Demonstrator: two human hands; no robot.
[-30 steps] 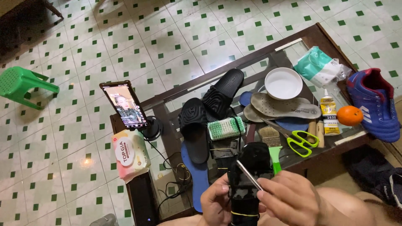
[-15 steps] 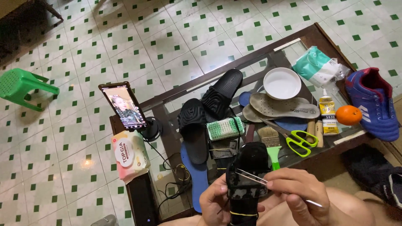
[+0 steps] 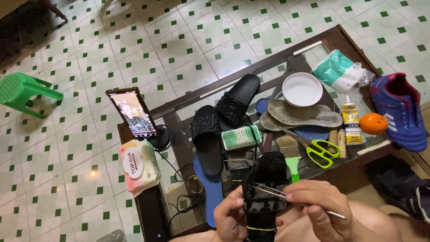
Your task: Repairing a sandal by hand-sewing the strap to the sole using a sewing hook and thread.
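Note:
My left hand (image 3: 233, 217) grips a black sandal (image 3: 268, 179) from its left side, holding it upright over my lap at the bottom of the head view. My right hand (image 3: 320, 206) pinches a thin metal tool (image 3: 273, 192), like tweezers or a long needle. Its tip lies across the sandal's worn middle part. A yellow band circles the sandal's lower end, near my left palm.
A glass-topped table (image 3: 313, 45) carries two black slides (image 3: 224, 116), a green-backed brush (image 3: 242, 136), insoles (image 3: 304, 114), a white bowl (image 3: 302, 88), green-handled scissors (image 3: 320, 150), a glue tube (image 3: 350, 121), an orange (image 3: 373, 123), a blue shoe (image 3: 401, 110), a phone on a stand (image 3: 133, 114) and a wipes pack (image 3: 139, 166). A green stool (image 3: 22, 92) stands on the tiled floor.
My right hand has lowered the thin metal tool from a raised slant to lie nearly flat across the sandal. The left hand keeps its grip.

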